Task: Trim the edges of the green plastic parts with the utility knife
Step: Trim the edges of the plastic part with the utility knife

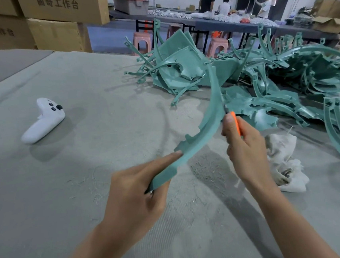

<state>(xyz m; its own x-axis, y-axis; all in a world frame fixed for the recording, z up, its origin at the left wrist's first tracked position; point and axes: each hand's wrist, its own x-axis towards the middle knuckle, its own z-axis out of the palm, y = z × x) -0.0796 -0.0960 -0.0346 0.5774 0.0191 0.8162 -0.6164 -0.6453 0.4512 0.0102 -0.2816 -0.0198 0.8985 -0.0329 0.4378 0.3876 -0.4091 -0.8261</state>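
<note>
My left hand (136, 196) grips the near end of a long curved green plastic part (208, 125), index finger stretched along its edge. The part arcs up and away over the table. My right hand (243, 144) holds an orange utility knife (235, 122), whose blade tip touches the part's right edge about midway along the arc. A large heap of green plastic parts (264, 78) lies behind and to the right.
The work table (87, 188) is covered in grey felt with thin shavings. A white game-style controller (42, 121) lies at the left. A crumpled white cloth (286, 163) sits right of my right hand. Cardboard boxes (50, 21) stand behind; people work at a far table.
</note>
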